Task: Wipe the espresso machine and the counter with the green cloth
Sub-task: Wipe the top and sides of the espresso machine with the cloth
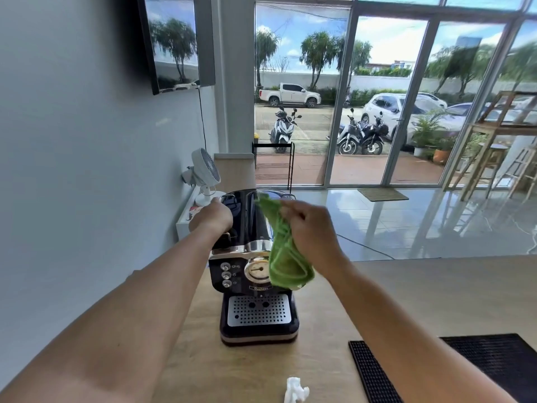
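We note left hand [211, 218] gripping espresso machine [255, 269] top; right hand [309, 228] fingers pinching green cloth [283, 257]. Risk: loose cloth snagging knobs.

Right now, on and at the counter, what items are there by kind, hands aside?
Espresso machine: 1
Green cloth: 1
Black bar mat: 1
White crumpled tissue: 1
White desk fan: 1
Total: 5

2 bare forearms, 2 ringless hands [312, 231]
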The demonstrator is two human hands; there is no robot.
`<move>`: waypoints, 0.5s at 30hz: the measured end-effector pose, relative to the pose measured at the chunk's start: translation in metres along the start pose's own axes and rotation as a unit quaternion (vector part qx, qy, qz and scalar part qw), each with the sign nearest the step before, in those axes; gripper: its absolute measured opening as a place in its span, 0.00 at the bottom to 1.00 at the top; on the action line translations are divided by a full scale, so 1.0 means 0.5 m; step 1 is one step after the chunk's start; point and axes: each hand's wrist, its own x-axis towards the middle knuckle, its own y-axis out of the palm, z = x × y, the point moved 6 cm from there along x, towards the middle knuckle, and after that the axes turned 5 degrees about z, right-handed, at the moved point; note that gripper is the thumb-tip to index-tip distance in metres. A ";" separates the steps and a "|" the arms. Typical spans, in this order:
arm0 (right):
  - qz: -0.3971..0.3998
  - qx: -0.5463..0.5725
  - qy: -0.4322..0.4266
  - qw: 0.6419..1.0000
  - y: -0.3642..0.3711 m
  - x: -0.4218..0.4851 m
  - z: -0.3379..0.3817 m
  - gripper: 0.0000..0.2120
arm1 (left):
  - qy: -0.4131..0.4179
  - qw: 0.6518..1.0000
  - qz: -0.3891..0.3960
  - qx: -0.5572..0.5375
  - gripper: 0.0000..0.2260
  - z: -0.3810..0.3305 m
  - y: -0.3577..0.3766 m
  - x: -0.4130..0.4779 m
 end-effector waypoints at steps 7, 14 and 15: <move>0.145 -0.214 0.146 0.955 0.095 0.238 -0.101 0.27 | 0.035 0.999 0.020 -0.021 0.25 0.006 0.005 0.027; 0.201 -0.327 0.093 0.918 0.185 0.172 -0.083 0.33 | 0.056 0.994 0.006 -0.094 0.19 0.006 0.006 0.030; 0.222 -0.324 0.057 0.918 0.187 0.145 -0.070 0.31 | 0.062 0.993 0.011 -0.096 0.18 0.004 0.011 0.033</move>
